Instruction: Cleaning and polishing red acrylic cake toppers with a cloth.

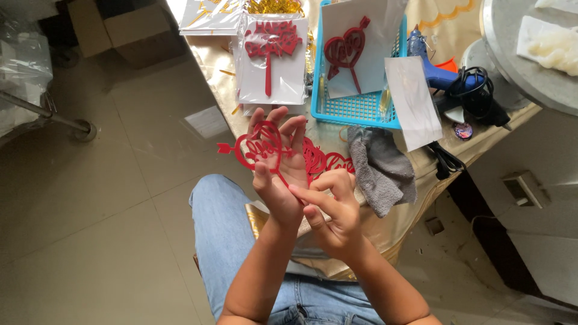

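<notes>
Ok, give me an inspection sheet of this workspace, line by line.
Surface: table under a shiny gold cloth, crowded.
Job's things: red heart-and-arrow cutout lying on the left hand; more red cutouts on the table behind the hands.
Clutter: packaged red toppers; blue basket holding a carded heart; grey cloth; white sheet; scissors.
Grippers: left hand open under the cutout; right hand pinching its stem.
Cables: black cord coiled by the blue glue gun.
Surroundings: tiled floor, cardboard box, round grey tabletop.
</notes>
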